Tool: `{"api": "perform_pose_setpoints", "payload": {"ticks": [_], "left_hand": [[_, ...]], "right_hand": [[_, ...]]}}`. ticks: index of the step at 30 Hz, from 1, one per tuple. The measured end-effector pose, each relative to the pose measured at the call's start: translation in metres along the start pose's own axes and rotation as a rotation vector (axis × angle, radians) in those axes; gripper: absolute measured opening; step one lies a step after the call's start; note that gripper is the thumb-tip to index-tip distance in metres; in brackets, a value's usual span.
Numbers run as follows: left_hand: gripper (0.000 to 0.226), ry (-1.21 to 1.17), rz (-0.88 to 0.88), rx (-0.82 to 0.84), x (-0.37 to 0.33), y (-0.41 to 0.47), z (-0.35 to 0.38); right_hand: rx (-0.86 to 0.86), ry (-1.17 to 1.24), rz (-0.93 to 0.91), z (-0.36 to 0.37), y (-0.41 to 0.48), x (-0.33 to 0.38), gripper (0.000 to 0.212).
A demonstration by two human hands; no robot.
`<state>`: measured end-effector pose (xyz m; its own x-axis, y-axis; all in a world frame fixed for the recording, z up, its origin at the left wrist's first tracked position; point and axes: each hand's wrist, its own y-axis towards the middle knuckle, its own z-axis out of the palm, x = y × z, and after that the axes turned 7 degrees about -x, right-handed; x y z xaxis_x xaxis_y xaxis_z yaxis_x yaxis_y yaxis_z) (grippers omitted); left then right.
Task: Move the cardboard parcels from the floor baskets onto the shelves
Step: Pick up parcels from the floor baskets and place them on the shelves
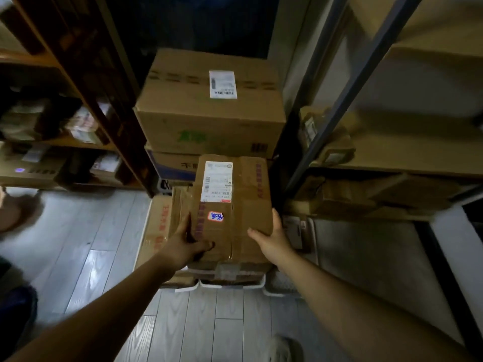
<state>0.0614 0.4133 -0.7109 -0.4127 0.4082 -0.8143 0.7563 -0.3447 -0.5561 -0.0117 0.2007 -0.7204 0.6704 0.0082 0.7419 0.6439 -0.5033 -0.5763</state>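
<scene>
A taped cardboard parcel (235, 205) with a white shipping label and a small red-edged sticker sits at the centre, above a white floor basket (232, 284) filled with more parcels. My left hand (187, 244) grips its near left edge, thumb on top. My right hand (271, 239) holds the near right corner, fingers along the side. The parcel's underside is hidden, so I cannot tell whether it rests on the pile or is lifted.
Behind stands a stack of big cartons (209, 105). A wooden shelf unit (78, 95) with small parcels runs on the left, a metal shelf unit (366, 74) with cartons on the right. Another flat carton (159, 226) leans at the basket's left. My shoe (283, 348) is near.
</scene>
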Motion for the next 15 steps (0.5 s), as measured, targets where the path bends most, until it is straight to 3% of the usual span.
{"api": "perform_pose_setpoints", "payload": {"ticks": [3, 9, 11, 13, 15], "left_hand": [[0.102, 0.020, -0.037, 0.000, 0.029, 0.027, 0.008], [0.100, 0.046, 0.002, -0.004, 0.042, 0.050, 0.026], [0.102, 0.310, 0.145, -0.086, 0.043, 0.053, 0.024], [0.099, 0.762, 0.308, -0.105, 0.049, 0.057, 0.023], [0.083, 1.046, 0.309, -0.036, 0.048, 0.060, 0.025]], "right_hand": [[-0.005, -0.019, 0.018, 0.008, 0.026, -0.023, 0.092], [-0.015, -0.079, 0.007, 0.012, 0.048, -0.041, 0.095], [-0.017, -0.309, -0.126, 0.011, 0.045, -0.044, 0.093], [0.005, -0.656, -0.304, 0.013, 0.044, -0.045, 0.079], [0.065, -0.817, -0.310, 0.014, 0.046, -0.043, 0.068]]}}
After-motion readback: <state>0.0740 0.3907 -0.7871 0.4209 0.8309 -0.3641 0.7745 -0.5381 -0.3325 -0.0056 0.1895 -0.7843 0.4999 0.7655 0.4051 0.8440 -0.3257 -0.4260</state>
